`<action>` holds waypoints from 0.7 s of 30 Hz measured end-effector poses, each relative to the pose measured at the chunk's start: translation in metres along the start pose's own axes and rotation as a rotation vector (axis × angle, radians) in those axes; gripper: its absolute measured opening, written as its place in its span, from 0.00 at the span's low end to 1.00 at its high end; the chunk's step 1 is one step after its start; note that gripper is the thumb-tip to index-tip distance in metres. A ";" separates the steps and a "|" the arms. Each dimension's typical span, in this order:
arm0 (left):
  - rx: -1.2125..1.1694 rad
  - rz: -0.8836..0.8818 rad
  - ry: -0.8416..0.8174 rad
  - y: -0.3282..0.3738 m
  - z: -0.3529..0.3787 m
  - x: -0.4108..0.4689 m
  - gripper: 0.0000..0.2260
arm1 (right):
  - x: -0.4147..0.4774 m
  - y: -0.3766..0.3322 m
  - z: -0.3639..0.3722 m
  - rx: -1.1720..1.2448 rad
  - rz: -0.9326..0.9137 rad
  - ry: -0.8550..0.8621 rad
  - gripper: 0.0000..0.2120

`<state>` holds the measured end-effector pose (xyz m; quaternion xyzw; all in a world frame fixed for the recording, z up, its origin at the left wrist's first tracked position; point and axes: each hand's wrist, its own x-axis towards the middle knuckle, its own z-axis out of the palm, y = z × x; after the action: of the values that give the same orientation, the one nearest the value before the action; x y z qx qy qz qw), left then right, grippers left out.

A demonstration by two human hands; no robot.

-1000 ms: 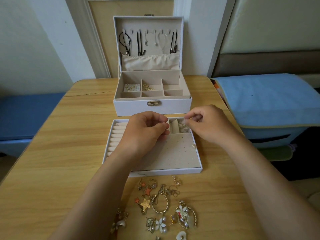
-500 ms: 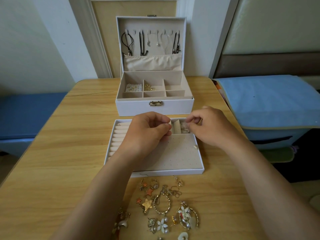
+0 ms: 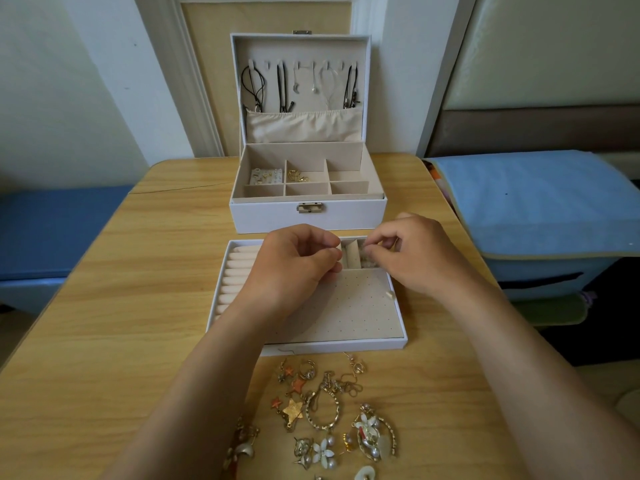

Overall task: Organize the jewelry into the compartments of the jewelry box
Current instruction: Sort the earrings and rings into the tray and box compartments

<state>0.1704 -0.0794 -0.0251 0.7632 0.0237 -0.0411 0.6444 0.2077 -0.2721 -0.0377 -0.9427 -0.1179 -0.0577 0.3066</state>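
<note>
Left hand: your left hand (image 3: 294, 261) hangs over the far half of the tray (image 3: 311, 346), fingers curled in, thumb against the forefinger. Whether anything is pinched there cannot be told.
Right hand: your right hand (image 3: 415, 254) is above the tray's far right corner, fingers curled, tips drawn together over the small compartments (image 3: 351, 254). Whether they grip a piece cannot be told.
Hands to each other: fingertips near one another, apart, the small compartments showing between them.
Tray: it lies flat on the table (image 3: 104, 306), just in front of the jewelry box (image 3: 308, 220). Ring rolls (image 3: 239, 271) fill its left side; the perforated panel (image 3: 356, 306) takes the near right, partly under your left wrist.
Tray contents: pale pieces (image 3: 366, 261) sit in the rightmost small compartment, directly below your right fingertips. One small stud (image 3: 390, 295) sits at the panel's right edge, beside your right wrist.
Loose jewelry: a scattered pile (image 3: 322, 410) lies on the table on the near side of the tray, between your forearms, well clear of both hands.
Jewelry box: open, beyond both hands, lid (image 3: 301, 46) upright with necklaces (image 3: 282, 88) hung on its hooks.
Box compartments: an earring card (image 3: 265, 176) in the back left, gold pieces (image 3: 298, 176) in the back middle.
Surroundings: a blue cloth (image 3: 536, 202) covers a unit to the right of the table.
</note>
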 end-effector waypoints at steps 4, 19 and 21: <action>0.002 0.001 0.003 0.000 0.001 0.001 0.04 | 0.000 0.001 0.005 -0.030 0.025 0.022 0.05; -0.024 -0.005 0.003 0.000 0.001 0.001 0.03 | 0.001 0.004 0.002 -0.010 0.050 -0.010 0.05; -0.018 -0.004 0.003 0.001 0.001 0.000 0.03 | 0.001 0.003 0.004 -0.026 0.054 0.010 0.05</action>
<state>0.1709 -0.0804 -0.0246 0.7573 0.0267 -0.0408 0.6512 0.2097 -0.2721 -0.0426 -0.9493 -0.0900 -0.0555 0.2962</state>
